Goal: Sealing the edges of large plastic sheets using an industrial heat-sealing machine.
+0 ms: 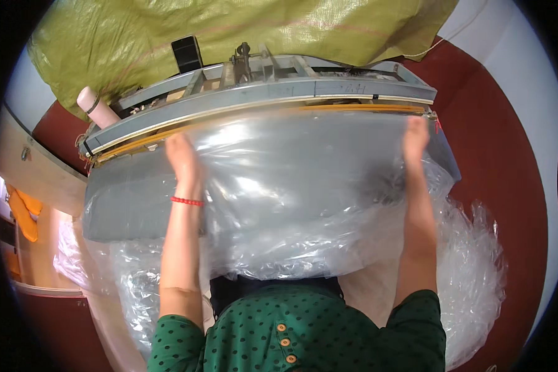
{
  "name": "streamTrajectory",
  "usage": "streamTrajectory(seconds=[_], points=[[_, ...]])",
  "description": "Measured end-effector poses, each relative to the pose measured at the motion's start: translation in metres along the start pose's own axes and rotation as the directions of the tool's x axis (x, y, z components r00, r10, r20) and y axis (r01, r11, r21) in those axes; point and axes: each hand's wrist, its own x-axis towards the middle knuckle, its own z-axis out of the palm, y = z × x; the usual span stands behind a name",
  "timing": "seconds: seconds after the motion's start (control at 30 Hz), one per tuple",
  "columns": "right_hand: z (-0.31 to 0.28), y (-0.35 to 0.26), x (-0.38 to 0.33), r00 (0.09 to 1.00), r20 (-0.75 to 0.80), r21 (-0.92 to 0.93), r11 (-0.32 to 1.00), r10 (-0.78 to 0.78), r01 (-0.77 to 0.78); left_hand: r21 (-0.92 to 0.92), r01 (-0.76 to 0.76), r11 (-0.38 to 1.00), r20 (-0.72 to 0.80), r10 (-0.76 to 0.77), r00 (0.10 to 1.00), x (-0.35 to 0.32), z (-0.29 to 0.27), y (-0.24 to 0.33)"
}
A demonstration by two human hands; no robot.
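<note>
A wide clear plastic sheet [254, 180] stretches across the grey board [130, 204] in front of me. My left hand [181, 155], below a red beaded bracelet [186, 201], is closed on the sheet near its far edge. Farther right, my right hand [416, 136] is closed at the sheet's far right corner. The fingertips of both hands are mostly hidden and slightly blurred. Just beyond the hands runs an orange strip [353, 108] along the front of a long grey metal frame [254, 96]. Loose folds of the plastic hang toward my lap.
On the frame's left end stands a pink cylinder [97, 108]. A dark phone [186, 54] and a metal clamp-like fitting [243, 62] are at the back. Yellow-green woven sheeting [279, 31] covers the area behind. Crumpled clear plastic [474, 279] spreads at the right over the dark red floor [508, 186].
</note>
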Motion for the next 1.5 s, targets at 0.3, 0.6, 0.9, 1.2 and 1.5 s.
streamTrajectory(seconds=[0.3,0.6,0.9,1.2,1.5], points=[[0.114,-0.034,-0.028,0.97,0.121,0.391,0.889,0.208,-0.24,0.368,-0.146,0.918,-0.131,0.207,0.969,0.07,-0.055,-0.044],[0.115,-0.039,-0.025,0.926,0.21,0.678,0.635,0.315,-0.37,0.308,-0.037,0.951,-0.32,0.14,0.937,0.099,-0.093,-0.075],[0.098,-0.031,-0.027,0.946,0.235,0.549,0.773,0.222,-0.318,0.564,-0.177,0.807,-0.223,0.355,0.908,0.069,-0.08,-0.036],[-0.044,0.038,-0.037,0.961,-0.195,-0.031,0.978,0.196,-0.206,0.262,-0.196,0.945,0.614,-0.007,0.789,-0.014,-0.035,0.034],[-0.032,-0.179,-0.046,0.923,0.264,0.437,0.888,-0.281,0.145,0.024,-0.085,0.996,0.759,0.037,0.65,-0.066,-0.028,0.113]])
